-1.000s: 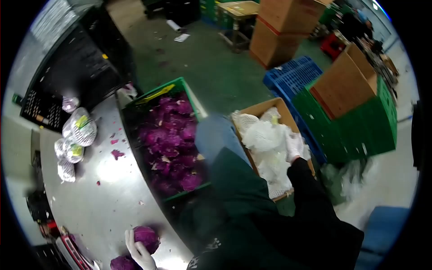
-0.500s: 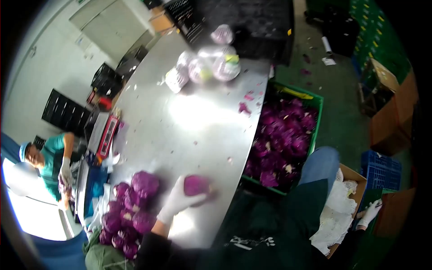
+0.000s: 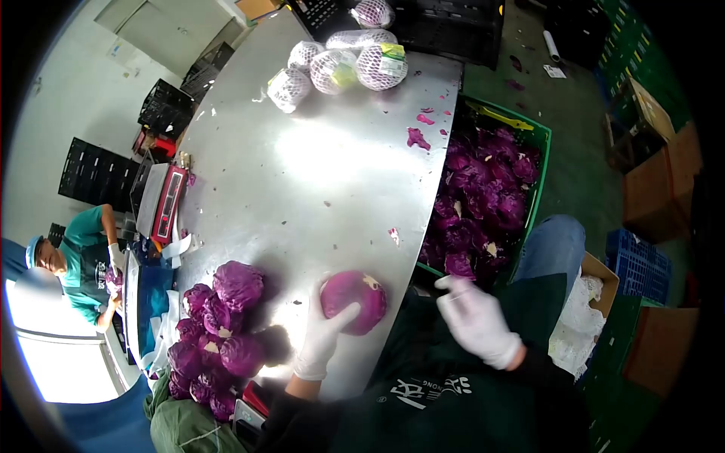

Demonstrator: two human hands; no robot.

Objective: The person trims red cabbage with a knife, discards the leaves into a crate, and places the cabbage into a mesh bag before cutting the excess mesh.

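At the far left a co-worker in a teal shirt stands past the end of the bench, close to a red-faced weighing scale. On the shiny steel bench, by its near edge, lies a heap of loose purple cabbages. At its far end lie net-wrapped cabbages.

Just right of the heap, the white-gloved left hand has its grip wrapped on the round purple cabbage, with the thumb across the front and the fingers round the left side. This cabbage sits at the bench's near edge.

The white-gloved right hand hovers off the bench above the dark green apron. Its grip is spread loose and pinches nothing, and it is somewhat blurred.

Further right, a green plastic crate filled with purple cabbages stands against the bench side. Beyond it is a cardboard box of white netting.
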